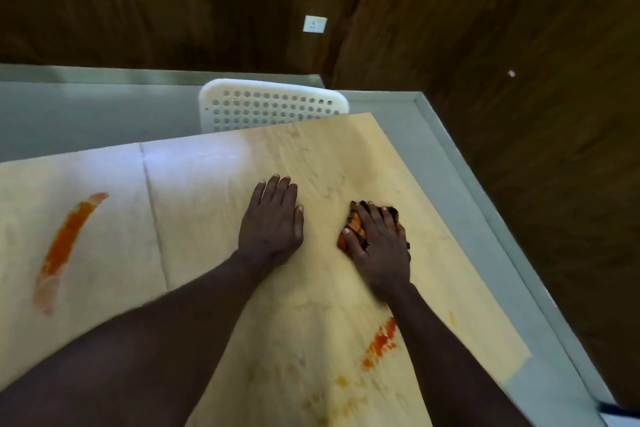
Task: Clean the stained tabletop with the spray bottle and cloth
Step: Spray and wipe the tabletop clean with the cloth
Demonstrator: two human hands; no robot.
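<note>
The light wooden tabletop fills the lower view. A long orange stain streaks its left side. A smaller red-orange smear lies near the front right, beside my right forearm. My right hand presses down on a bunched orange and black checked cloth, fingers spread over it and thumb curled at its left edge. My left hand lies flat on the bare wood just left of the cloth, fingers straight. No spray bottle is in view.
A white perforated plastic chair stands behind the table's far edge. Grey floor runs along the right side of the table, bounded by dark wooden walls. Faint yellowish marks dot the wood near the front edge.
</note>
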